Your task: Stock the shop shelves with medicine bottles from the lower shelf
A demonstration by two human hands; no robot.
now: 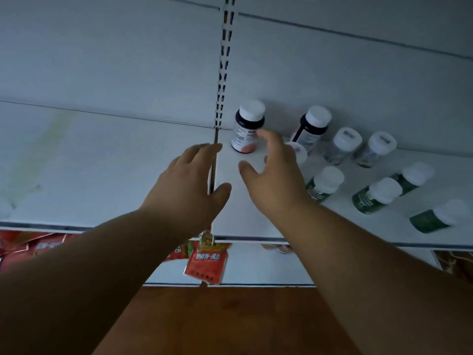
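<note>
Nearest the camera, below both forearms, a red packet (206, 263) hangs from the white shelf (243, 213) edge over brown floor (230, 319). Left hand (188, 184) hovers over the shelf seam, fingers spread and relaxed, holding nothing; right hand (275, 175) just beside it, fingers apart and loosely curved, fingertips near or brushing the dark bottle (247, 128), contact unclear. That white-capped bottle stands upright just beyond the right fingertips by the slotted upright (222, 80); more white-capped bottles, some green-labelled (375, 196), stand right of the right hand.
</note>
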